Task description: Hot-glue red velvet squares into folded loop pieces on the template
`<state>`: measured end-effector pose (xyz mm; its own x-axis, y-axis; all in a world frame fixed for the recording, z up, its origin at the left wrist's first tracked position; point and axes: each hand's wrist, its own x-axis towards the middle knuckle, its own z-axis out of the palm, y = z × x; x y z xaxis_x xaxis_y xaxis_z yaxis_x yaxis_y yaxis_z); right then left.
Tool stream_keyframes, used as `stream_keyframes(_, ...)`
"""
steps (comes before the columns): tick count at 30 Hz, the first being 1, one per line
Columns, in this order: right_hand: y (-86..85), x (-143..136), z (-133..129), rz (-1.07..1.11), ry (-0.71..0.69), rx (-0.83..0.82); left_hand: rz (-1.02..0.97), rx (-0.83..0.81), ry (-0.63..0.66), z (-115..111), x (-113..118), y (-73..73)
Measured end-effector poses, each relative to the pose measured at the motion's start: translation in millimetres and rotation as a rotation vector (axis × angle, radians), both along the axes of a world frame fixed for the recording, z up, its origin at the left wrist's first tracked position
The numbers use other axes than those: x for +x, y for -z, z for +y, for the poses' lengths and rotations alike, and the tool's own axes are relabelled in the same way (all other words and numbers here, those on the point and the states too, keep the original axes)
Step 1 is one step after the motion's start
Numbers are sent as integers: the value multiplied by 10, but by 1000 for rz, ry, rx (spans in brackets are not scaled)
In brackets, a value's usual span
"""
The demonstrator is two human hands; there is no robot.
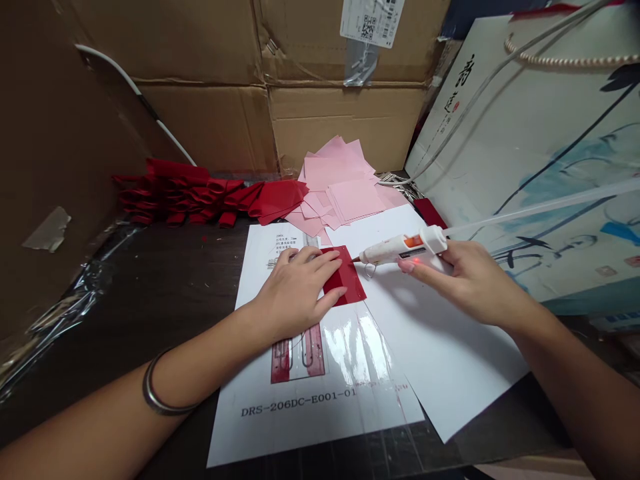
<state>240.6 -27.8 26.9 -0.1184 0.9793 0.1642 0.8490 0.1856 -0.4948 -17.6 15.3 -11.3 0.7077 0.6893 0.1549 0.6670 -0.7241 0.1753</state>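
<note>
My left hand (295, 290) lies flat with its fingers spread, pressing on a dark red square piece (353, 283) over the printed sheet (310, 437). In my right hand (463, 280) is a white glue gun (395, 251) with an orange part and a small lit red light. Its dark nozzle points left and is at the upper right part of the red piece; whether it touches cannot be made out. A long translucent stick runs from the gun's rear to the right. A thin wire loop (370, 271) shows just below the nozzle.
Rolled red pieces (195, 197) are piled at the back left. Pink square sheets (340, 180) lie at the back centre, with metal clips (405, 188) beside them. Cardboard (345, 127) walls the back; a large printed bag (540, 147) leans at right, crossed by a grey cable (480, 87).
</note>
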Motion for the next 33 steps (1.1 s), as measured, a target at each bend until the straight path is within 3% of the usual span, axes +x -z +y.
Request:
stream_keyframes(3, 16, -11, 10, 2, 10, 12, -1, 11, 5, 4, 3, 13)
stream_keyframes(10, -9, -5, 21, 12, -194, -10, -10, -9, -2, -5, 2, -3)
stream_keyframes(24, -224, -175, -15, -112, -209, -83, -50, -4, -11, 2, 0, 4)
stream_keyframes(33, -144, -141, -8, -45, -158, -38, -50, -13, -29, -2, 6, -1)
